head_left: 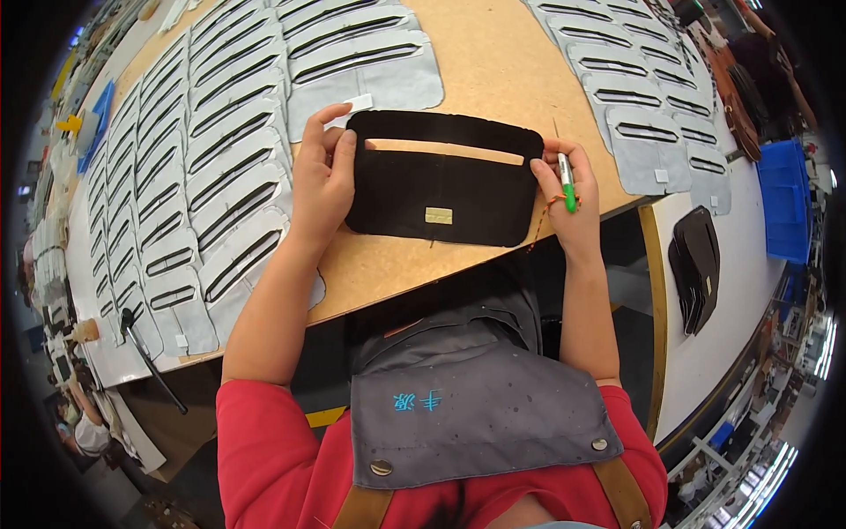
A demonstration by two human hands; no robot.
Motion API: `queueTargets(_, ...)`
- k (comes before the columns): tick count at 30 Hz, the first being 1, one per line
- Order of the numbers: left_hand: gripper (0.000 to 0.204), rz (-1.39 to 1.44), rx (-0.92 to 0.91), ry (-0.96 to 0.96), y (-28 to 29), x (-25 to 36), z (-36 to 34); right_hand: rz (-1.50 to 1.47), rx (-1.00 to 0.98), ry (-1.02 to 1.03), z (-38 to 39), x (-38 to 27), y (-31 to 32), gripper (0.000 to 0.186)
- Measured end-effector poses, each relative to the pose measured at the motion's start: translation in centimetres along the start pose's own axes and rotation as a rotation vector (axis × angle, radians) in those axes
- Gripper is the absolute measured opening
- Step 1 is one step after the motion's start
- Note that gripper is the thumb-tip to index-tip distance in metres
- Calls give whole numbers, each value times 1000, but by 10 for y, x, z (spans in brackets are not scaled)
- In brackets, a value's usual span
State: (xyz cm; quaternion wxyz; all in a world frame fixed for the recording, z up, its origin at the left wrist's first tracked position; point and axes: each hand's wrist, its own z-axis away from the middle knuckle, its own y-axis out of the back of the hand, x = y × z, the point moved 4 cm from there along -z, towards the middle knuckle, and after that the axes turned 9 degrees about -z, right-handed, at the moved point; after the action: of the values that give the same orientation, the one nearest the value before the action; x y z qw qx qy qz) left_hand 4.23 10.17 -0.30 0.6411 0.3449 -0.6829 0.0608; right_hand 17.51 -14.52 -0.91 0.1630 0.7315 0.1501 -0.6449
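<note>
One slotted black panel (397,189) with a pale patch (438,215) is held over the near edge of the tabletop (493,62). The left hand (323,181) grasps its left end; the right hand (577,212) grasps its right end and holds a green-and-white marker (566,181). At left, grey slotted pieces (238,309) overlap in rows.

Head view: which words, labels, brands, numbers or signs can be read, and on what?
Grey apron: blue characters, visible, but I won't copy them out.
Black panel: pale rectangular label, any marks too small to read.
Green-and-white marker: any print too small to read.
White tags on the grey pieces: no writing I can make out.
</note>
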Motion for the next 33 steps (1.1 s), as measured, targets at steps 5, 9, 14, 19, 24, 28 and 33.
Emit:
queueTargets(5,25,-7,74,-24,0,-3,-2,-5,25,61,-2,-3,0,19)
queueTargets(9,21,-49,92,-34,0,9,-2,-80,10,64,0,-6,1,18)
queueTargets(14,18,33,125,-285,17,37,8,40,75,357,2,-44,4,13)
queueTargets(19,23,-50,0,-309,30,56,31,238,59,882,19,-64,18,25)
queueTargets(24,22,-309,-78,-83,20,33,44,448,-122,669,49,-18,22,23)
queueTargets(28,21,-560,-299,-407,-36,68,47,286,-18,511,67,-17,22,22)
queueTargets(33,22,-604,-498,-648,-89,74,39,433,-74,576,75,-8,6,23)
